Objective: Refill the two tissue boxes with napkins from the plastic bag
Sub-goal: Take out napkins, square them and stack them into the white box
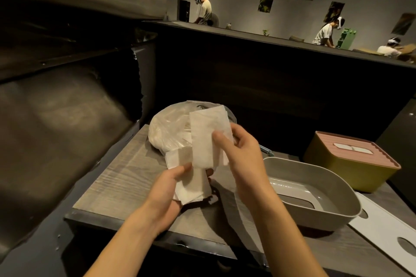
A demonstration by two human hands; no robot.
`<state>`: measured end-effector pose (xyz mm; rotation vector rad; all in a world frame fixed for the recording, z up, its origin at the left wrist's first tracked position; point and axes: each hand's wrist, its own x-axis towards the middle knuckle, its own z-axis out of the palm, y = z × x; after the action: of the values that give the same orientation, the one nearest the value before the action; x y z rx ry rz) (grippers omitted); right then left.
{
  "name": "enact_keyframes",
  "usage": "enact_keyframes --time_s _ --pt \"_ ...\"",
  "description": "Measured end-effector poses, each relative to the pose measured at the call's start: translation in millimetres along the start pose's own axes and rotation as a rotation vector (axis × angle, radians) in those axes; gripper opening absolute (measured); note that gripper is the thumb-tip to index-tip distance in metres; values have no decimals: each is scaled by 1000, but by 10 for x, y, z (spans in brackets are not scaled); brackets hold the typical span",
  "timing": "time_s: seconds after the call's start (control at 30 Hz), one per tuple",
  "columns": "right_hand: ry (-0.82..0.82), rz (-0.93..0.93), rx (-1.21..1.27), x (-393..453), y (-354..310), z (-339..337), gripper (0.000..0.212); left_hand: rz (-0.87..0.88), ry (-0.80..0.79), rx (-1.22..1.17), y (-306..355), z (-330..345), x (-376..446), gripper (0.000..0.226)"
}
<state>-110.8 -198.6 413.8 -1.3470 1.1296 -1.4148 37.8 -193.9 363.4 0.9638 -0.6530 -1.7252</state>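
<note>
A clear plastic bag (167,129) full of white napkins lies at the back of the wooden table (117,177). My left hand (173,189) grips a small stack of napkins (191,186) from below. My right hand (238,155) pinches one upright napkin (208,135) in front of the bag. To the right stands an open grey tissue box (315,189) with nothing inside it. Behind it stands a yellow tissue box (351,164) with a pink slotted lid, closed, a napkin showing in the slot.
A white lid (387,229) with round holes lies flat at the right front of the table. A dark padded bench (58,123) rises on the left. A dark partition (270,69) stands behind the table, with several people working beyond it.
</note>
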Motion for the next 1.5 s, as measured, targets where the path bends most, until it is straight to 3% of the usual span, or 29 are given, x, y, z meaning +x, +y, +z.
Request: enact_keyframes --time_s 0.1,0.27,0.37,0.53,0.77,0.9,0.97,1.03,1.1,1.13,1.2,1.27,1.33,1.4,1.5 --pt "-87 133 133 -260 156 -30 28 20 -25 9 -4 0 -7 35" --pt "46 78 -149 -336 447 8 20 39 -95 12 -35 14 -35 37" --pt "132 61 -116 -324 489 45 19 62 -112 19 -44 16 -25 39" --pt "35 95 -84 -297 482 184 33 78 -151 -89 -3 5 -41 77" --pt "-57 133 -208 -325 471 111 43 38 -81 64 -40 -7 7 41" --pt "-156 197 -265 -450 444 -152 43 -3 -79 28 -42 -20 5 46" --pt "-112 217 -284 -512 448 -226 40 -9 -96 -2 -32 -15 1 48" --pt "-55 211 -296 -518 482 -245 47 -12 -90 -40 -14 -4 -22 47" --pt "-129 210 -328 -511 485 -220 61 -6 -108 -42 -10 17 -49 50" --pt "-182 212 -306 -498 477 -199 62 5 -113 -34 -3 19 -56 51" --pt "-199 186 -211 -514 455 -190 44 40 -122 -19 -13 -2 -67 48" --pt "-98 107 -116 -544 420 -219 24 101 -158 20 -6 -49 -87 41" --pt "-6 36 -73 -573 433 -253 19 176 -192 118 -5 -146 -80 38" --pt "33 1 -115 -571 462 -265 25 271 -133 245 -24 -226 -47 49" --pt "3 29 -272 -578 539 -241 55 367 -46 407 -109 -235 -5 78"
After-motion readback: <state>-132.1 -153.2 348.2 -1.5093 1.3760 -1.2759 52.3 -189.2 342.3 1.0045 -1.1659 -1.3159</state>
